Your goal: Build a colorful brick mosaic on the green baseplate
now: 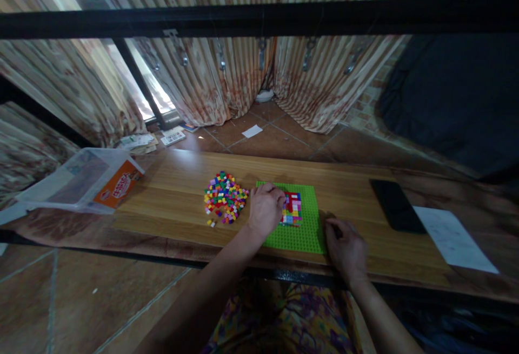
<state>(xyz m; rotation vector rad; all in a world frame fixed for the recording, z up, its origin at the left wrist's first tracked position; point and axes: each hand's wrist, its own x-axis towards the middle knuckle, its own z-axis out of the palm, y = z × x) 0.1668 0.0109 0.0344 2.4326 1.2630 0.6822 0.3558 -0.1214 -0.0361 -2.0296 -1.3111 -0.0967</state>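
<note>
Monitoring via cam, I see brick patch (293, 208) on mostly bare green baseplate (311, 224), loose pile (226, 196) unplaced. L hand (264, 208) at patch, R hand (346, 245) beside baseplate; fingers curled, pinch: can't tell.

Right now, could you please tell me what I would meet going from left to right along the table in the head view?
Clear plastic box, pile of small coloured bricks, green baseplate, right hand, dark flat slab, white sheet.
</note>
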